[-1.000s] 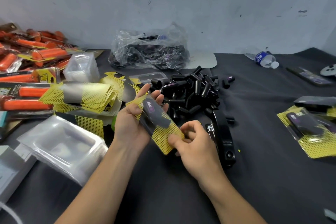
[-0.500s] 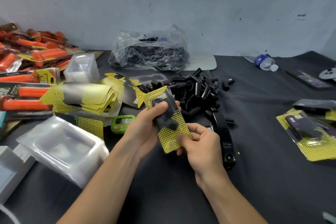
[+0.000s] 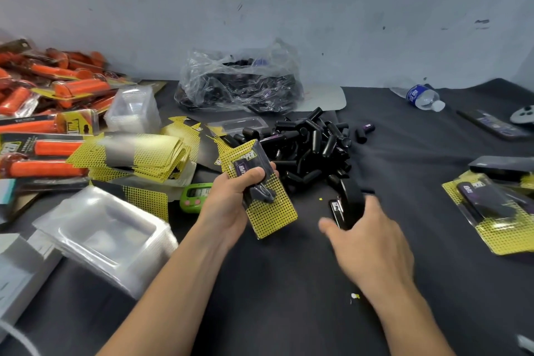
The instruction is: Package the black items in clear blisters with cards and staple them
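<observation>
Left hand [image 3: 231,199] grips a yellow dotted card pack [image 3: 268,211] with clear blister and black item inside, thumb curled over the blister, pack held tilted above the dark table [image 3: 289,283]. Right hand [image 3: 372,243], blurred, lies over the black stapler [image 3: 351,199], thumb spread aside; grip cannot be confirmed. Pile of black cylindrical items [image 3: 306,147] lies just behind
</observation>
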Demonstrator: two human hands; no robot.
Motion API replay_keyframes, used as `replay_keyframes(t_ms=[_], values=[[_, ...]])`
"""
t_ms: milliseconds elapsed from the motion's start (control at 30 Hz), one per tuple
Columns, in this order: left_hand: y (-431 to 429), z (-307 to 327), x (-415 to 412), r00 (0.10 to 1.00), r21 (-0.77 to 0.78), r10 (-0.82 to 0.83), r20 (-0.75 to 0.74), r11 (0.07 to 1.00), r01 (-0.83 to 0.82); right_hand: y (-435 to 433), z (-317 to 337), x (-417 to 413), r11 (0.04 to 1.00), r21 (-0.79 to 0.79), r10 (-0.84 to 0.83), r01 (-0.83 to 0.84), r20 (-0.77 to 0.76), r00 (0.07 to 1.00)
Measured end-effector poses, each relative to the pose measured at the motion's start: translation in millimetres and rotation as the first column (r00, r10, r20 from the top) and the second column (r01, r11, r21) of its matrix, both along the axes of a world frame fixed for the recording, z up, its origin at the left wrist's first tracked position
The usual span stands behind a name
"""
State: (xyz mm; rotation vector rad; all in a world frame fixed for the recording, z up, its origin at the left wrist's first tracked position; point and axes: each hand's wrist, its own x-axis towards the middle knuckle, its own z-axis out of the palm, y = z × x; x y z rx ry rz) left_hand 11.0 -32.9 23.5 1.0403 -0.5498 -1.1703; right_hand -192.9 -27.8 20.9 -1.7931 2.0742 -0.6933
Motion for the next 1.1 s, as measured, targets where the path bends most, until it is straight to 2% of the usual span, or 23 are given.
replay_keyframes(t_ms=[33, 67, 100, 133, 167, 200, 233, 267, 400, 500, 667, 1100], values=[[-1, 0, -1, 1.000, 0.002, -0.002, 0.007, 1.000, 0.002, -1, -1, -1, 0.998, 0.059, 0.029, -0.030, 0.024, 0.999], [-1, 0, -2, 1.000, 0.003, -0.003, 0.010, 1.000, 0.003, -3, -1, -2, 0.997, 0.035, 0.060, -0.065, 0.137, 0.989], [-1, -1, -2, 1.000, 0.002, -0.005, 0.007, 1.000, 0.005, -4, -2, -3, 0.992, 0.004, 0.114, -0.123, 0.338, 0.934], [-1, 0, -2, 1.000, 0.002, -0.009, -0.009, 1.000, 0.009, -5, -1, -3, 0.981, -0.017, 0.172, -0.194, 0.546, 0.820], [1, 1, -1, 0.999, 0.003, -0.020, -0.041, 1.000, 0.020, -5, 0, -3, 0.963, -0.032, 0.211, -0.269, 0.715, 0.667], [3, 2, 1, 0.995, 0.004, -0.037, -0.089, 0.999, 0.038, -5, 0, -2, 0.943, -0.036, 0.212, -0.331, 0.831, 0.514], [5, 4, 3, 0.988, 0.000, -0.056, -0.141, 0.998, 0.057, -5, 0, -2, 0.927, -0.016, 0.177, -0.375, 0.900, 0.399], [6, 4, 6, 0.981, -0.010, -0.069, -0.183, 0.998, 0.069, -5, 1, -1, 0.911, 0.016, 0.130, -0.413, 0.938, 0.322], [7, 4, 14, 0.977, -0.071, -0.073, -0.199, 0.996, 0.060, -9, -4, 0, 0.862, 0.101, 0.001, -0.496, 0.979, 0.203], [8, 3, 16, 0.977, -0.108, -0.094, -0.191, 0.991, 0.074, -8, -3, 0, 0.856, 0.095, -0.012, -0.507, 0.986, 0.164], [7, 2, 18, 0.979, -0.115, -0.081, -0.185, 0.992, 0.060, -7, -2, -1, 0.866, -0.011, 0.119, -0.500, 0.976, 0.184], [8, 5, 16, 0.983, -0.112, -0.065, -0.171, 0.993, 0.046, -4, -3, 1, 0.881, -0.101, 0.270, -0.462, 0.910, 0.314]])
